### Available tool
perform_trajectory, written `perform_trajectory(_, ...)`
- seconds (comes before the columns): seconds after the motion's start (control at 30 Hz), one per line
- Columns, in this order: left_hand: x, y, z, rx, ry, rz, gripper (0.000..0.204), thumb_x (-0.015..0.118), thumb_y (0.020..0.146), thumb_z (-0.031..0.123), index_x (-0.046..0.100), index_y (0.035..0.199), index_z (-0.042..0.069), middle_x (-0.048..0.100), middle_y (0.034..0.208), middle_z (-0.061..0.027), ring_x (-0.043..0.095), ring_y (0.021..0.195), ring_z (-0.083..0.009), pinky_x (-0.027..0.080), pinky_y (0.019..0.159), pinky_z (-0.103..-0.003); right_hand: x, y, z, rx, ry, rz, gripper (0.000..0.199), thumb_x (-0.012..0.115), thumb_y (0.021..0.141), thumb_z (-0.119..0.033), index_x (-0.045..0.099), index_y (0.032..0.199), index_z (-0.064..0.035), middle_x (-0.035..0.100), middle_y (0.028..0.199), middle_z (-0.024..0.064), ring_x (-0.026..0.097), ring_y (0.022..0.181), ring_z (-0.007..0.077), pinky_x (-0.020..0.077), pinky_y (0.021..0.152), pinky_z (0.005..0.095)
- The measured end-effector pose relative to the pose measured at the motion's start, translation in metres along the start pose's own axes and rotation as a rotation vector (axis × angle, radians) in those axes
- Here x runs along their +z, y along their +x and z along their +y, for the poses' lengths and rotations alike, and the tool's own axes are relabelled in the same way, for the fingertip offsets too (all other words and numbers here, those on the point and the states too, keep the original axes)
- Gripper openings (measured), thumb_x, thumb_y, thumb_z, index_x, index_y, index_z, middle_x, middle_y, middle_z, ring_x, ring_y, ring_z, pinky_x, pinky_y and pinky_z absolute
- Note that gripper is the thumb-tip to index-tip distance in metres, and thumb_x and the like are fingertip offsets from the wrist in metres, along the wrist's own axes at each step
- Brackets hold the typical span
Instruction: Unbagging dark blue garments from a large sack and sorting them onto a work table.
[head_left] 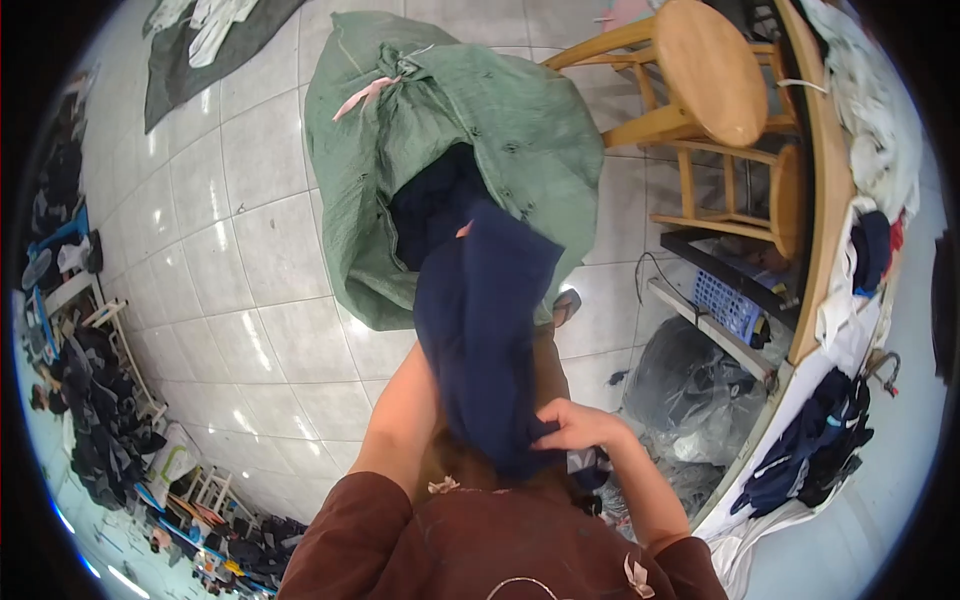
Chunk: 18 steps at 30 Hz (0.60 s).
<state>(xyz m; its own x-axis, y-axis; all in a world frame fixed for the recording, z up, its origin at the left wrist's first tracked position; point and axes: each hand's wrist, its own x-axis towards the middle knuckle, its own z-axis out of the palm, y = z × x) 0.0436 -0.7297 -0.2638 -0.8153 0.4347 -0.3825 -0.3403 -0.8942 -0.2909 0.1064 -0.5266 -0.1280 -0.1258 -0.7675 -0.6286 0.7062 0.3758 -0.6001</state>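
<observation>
A dark blue garment (490,320) stretches between the open sack and my body. At its lower edge, the fingers of my right hand (578,425) are closed on the fabric. My left forearm reaches up under the cloth; only a bit of my left hand (464,230) shows, at the garment's upper fold by the sack's mouth. The rest of that hand is hidden, but it appears to grip the cloth. In front of me a large green woven sack (530,120) stands on the floor, with more dark blue cloth (425,212) inside its opening.
Wooden stools (710,75) stand at the far right, beside a table edge (815,230) with clothes on top. Below it are a blue plastic basket (728,300) and a clear plastic bag (690,385). Dark clothes (95,410) are heaped at the left. Pale tiles (265,255) cover the floor.
</observation>
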Motion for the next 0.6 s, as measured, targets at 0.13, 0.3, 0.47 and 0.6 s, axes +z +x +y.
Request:
perform_trajectory(0.13, 0.060, -0.002, -0.011, 0.126, 0.832, 0.304, 0.044, 0.063, 0.080, 0.035, 0.053, 0.108, 0.003, 0.058, 0.098, -0.0089, 0.056, 0.089, -0.0166, 0.045, 0.080, -0.029, -0.010, -0.032, 0.056, 0.136, -0.894, 0.745, 0.068, 0.067, 0.068, -0.013, 0.038, 0.130, -0.0127, 0.048, 0.119, 0.0183, 0.050, 0.107, 0.0341, 0.0418, 0.087, 0.0403)
perform_trajectory(0.3, 0.119, -0.021, -0.074, 0.194, 1.157, 0.086, 0.036, 0.066, 0.078, 0.014, 0.052, 0.109, 0.002, 0.059, 0.096, -0.0057, 0.057, 0.086, -0.0142, 0.046, 0.078, -0.027, -0.010, -0.021, -0.031, -0.569, 0.072, 0.838, 0.094, 0.074, 0.068, -0.021, 0.014, 0.139, -0.0086, 0.034, 0.132, 0.0180, 0.035, 0.121, 0.0270, 0.0350, 0.095, 0.0382)
perform_trajectory(0.47, 0.103, -0.021, -0.068, 0.257, 0.941, 0.207, 0.045, 0.056, 0.086, 0.023, 0.041, 0.120, -0.002, 0.053, 0.110, -0.0085, 0.051, 0.100, -0.0170, 0.042, 0.089, -0.031, -0.014, -0.010, -0.044, -0.725, 0.081, 1.061, 0.061, 0.073, 0.069, -0.013, 0.046, 0.122, -0.0019, 0.059, 0.095, 0.0053, 0.054, 0.082, 0.0096, 0.0437, 0.075, 0.0235)
perform_trajectory(0.6, 0.170, -0.020, -0.054, 0.697, 1.233, 0.166, 0.029, 0.059, 0.084, 0.015, 0.052, 0.109, 0.001, 0.055, 0.099, -0.0042, 0.051, 0.088, -0.0106, 0.042, 0.076, -0.024, -0.037, -0.064, -0.019, -0.688, 0.395, 1.582, 0.026, 0.070, 0.072, -0.011, 0.063, 0.095, -0.0021, 0.061, 0.074, 0.0023, 0.054, 0.066, 0.0089, 0.0440, 0.062, 0.0222)
